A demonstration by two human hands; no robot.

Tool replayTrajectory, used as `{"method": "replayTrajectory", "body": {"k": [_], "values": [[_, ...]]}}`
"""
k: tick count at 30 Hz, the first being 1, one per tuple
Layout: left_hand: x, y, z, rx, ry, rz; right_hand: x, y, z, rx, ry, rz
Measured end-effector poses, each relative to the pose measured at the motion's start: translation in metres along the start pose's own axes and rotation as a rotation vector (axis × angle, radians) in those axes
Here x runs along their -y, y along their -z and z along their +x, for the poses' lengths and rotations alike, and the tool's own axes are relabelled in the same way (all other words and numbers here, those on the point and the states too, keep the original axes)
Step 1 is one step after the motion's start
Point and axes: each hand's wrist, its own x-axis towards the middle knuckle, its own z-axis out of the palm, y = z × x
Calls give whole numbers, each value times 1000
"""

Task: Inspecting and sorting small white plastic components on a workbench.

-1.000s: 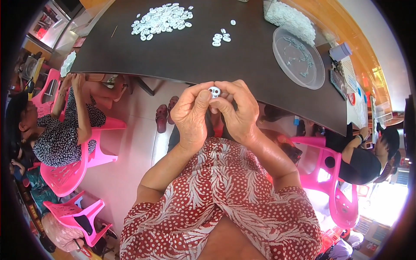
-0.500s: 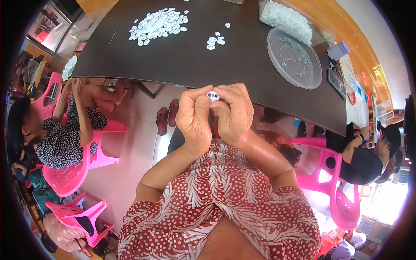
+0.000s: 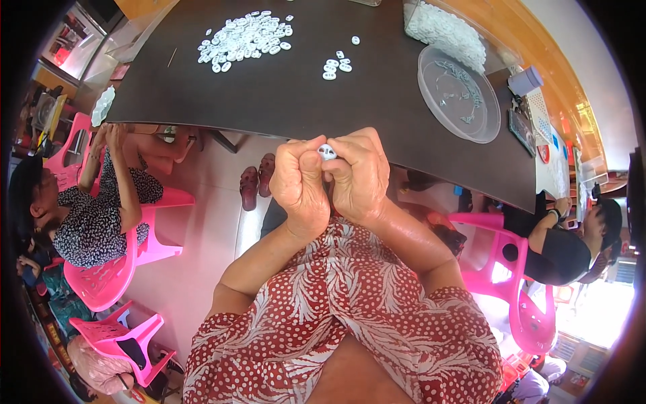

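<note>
Between the fingertips of both hands I hold a small white oval plastic piece with dark openings in its face. My left hand pinches it from the left side, thumb and forefinger closed. My right hand grips it from the right, its fingers curled. Both hands are just in front of the table's near edge. On the dark table lies a heap of similar white oval pieces. A few more white pieces sit apart, right of the heap.
At the table's right stands a clear round tray with small grey-green parts, beside a clear box of white pieces. A lilac cup is farther right. Seated people flank me, one on a pink chair at left; another pink chair is at right.
My hands stay closed around the white piece and have shifted very slightly. The piece looks a little turned. The whole view has moved slightly.
</note>
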Motion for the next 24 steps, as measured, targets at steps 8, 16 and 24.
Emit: {"method": "replayTrajectory", "body": {"k": [8, 16, 24], "values": [[6, 0, 7, -2, 6, 54, -7, -4, 2, 21, -7, -10], [13, 4, 34, 221, 217, 190, -32, 18, 6, 86, -220, -48], [85, 0, 118, 423, -380, 908, -84, 71, 60, 51, -544, -206]]}}
